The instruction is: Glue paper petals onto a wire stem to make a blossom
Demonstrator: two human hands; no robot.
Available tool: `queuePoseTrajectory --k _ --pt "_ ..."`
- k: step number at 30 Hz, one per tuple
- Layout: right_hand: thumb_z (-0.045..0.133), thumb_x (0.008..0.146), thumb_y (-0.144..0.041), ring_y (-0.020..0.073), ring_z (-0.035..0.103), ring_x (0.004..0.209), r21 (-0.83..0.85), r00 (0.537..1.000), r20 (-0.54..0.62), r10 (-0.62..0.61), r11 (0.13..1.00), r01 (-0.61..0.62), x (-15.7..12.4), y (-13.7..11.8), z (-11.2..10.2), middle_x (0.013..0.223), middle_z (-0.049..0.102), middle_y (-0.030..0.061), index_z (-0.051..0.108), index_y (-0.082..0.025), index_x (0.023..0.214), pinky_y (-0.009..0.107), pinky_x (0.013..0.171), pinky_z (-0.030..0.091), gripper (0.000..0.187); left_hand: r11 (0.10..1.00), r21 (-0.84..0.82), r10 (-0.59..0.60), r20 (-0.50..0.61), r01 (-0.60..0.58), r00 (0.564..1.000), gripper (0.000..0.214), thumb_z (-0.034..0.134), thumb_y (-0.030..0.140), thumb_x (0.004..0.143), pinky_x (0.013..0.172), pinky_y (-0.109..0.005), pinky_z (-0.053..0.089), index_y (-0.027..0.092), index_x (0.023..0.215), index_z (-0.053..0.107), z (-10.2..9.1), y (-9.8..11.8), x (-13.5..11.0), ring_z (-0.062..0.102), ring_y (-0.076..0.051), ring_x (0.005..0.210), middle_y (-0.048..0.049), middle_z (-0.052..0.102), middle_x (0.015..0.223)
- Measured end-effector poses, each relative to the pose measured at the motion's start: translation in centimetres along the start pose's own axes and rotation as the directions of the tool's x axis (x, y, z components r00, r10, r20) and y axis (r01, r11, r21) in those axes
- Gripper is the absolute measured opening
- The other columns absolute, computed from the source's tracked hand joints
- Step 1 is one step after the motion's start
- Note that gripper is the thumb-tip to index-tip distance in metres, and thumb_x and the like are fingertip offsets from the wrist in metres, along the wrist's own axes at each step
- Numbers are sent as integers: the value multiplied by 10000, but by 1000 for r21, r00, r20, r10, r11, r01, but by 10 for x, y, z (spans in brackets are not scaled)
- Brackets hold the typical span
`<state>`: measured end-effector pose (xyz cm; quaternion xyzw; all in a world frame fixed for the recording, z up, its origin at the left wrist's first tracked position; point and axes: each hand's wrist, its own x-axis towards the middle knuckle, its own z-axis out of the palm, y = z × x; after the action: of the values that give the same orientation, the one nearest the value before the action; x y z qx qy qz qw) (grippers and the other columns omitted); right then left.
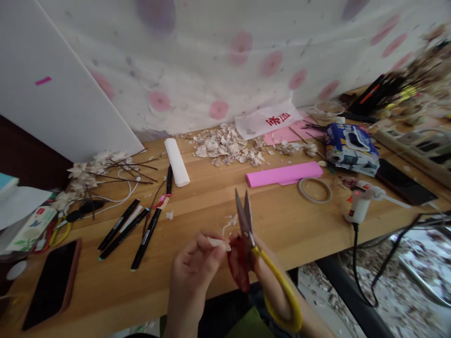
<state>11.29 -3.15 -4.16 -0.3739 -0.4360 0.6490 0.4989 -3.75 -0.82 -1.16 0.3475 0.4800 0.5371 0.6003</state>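
Note:
My left hand (193, 270) is closed, pinching a small pale petal-like piece (219, 244) between thumb and fingertips. Just to its right, my right hand (269, 277) holds a pair of scissors (247, 224) upright, blades slightly apart and tips pointing away from me. One scissor handle is yellow; a blurred red part by my right fingers looks like the other handle loop. Thin pale trimmings (229, 223) lie on the wooden table (207, 202) beyond my hands. Farther back spreads a heap of dry whitish petals (229, 144).
Black markers (146, 239), a phone (52, 281) and flowered twigs (91, 176) lie left. A white roll (177, 162) and a pink roll (284, 174) lie centrally. Rightward are a tape ring (315, 189), a wipes pack (351, 146) and a corded glue gun (359, 202).

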Motion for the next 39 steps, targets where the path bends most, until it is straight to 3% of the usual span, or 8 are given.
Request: queuePoseTrajectory --k 2,5,10,14,19,24,30,39 --pt "568 801 -872 174 534 707 -176 997 36 -70 981 75 -7 4 -4 905 608 31 568 -221 1322 307 648 494 833 1000 1 20 -93 -20 995 216 849 340 762 813 -318 607 207 658 714 3 3 1 735 -213 836 -50 771 864" --pt "601 647 -955 223 541 825 -277 994 102 -34 959 61 -13 7 -8 1045 606 71 515 -233 1441 353 754 507 1076 998 13 62 -124 -61 990 194 838 332 771 779 -305 615 206 674 727 7 6 1 745 -214 834 -51 789 868" --pt "569 567 -1005 243 527 808 -321 994 113 6 947 31 -9 7 -4 965 590 53 530 -241 1449 403 823 502 1167 996 40 90 -204 -83 975 146 819 277 804 818 -255 594 193 704 754 9 4 0 736 -181 882 -44 772 950" --pt "571 545 -1009 229 526 753 -334 993 116 18 942 22 -3 4 2 977 612 62 479 -255 1508 423 832 512 1227 995 -10 94 -179 -97 979 163 813 267 812 771 -250 605 191 684 745 11 -2 0 733 -175 834 -41 761 907" --pt "588 569 -988 219 533 746 -332 996 94 2 943 29 -2 -3 6 1109 646 91 527 -283 1462 413 834 526 1139 993 -41 100 -167 -108 981 196 822 266 800 712 -240 609 189 656 714 10 -6 3 736 -174 781 -36 763 840" --pt "622 570 -969 212 502 713 -335 997 82 -11 942 38 -2 -4 6 924 602 37 562 -269 1413 413 847 519 1096 996 -28 77 -185 -83 980 156 806 276 819 764 -269 598 188 714 731 9 -9 4 735 -185 797 -33 767 814" --pt "681 536 -943 219 513 735 -319 996 89 -25 946 52 0 1 5 933 598 30 556 -290 1429 389 815 515 1114 996 -43 70 -180 -78 981 130 795 273 844 827 -263 577 204 744 748 9 -11 2 736 -177 848 -11 760 833" --pt "670 578 -936 177 437 673 -330 995 99 -10 943 43 1 -4 10 851 554 1 604 -230 1349 370 821 510 1047 996 -34 78 -207 -87 975 156 812 271 823 722 -239 573 194 715 730 6 -11 1 702 -145 740 1 735 809"
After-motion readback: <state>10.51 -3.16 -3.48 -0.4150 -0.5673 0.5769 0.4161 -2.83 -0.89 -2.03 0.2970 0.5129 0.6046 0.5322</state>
